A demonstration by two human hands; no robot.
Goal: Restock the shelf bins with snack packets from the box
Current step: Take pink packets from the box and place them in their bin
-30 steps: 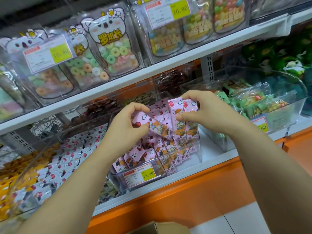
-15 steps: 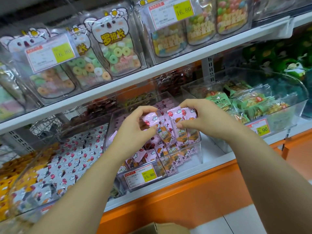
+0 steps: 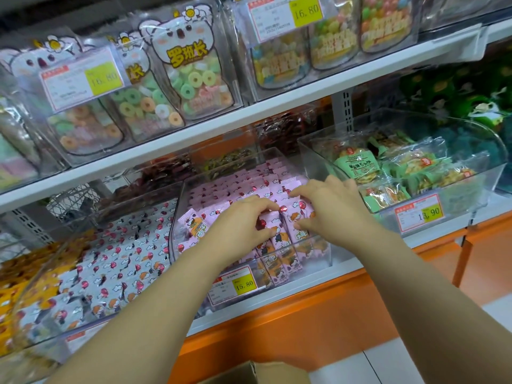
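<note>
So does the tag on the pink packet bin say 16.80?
No, the tag on the front of the pink packet bin reads 15.80.

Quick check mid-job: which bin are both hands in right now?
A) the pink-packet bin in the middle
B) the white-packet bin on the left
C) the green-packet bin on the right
A: the left hand and the right hand are both on the pink packets inside the middle bin, above the 15.80 tag.
</note>
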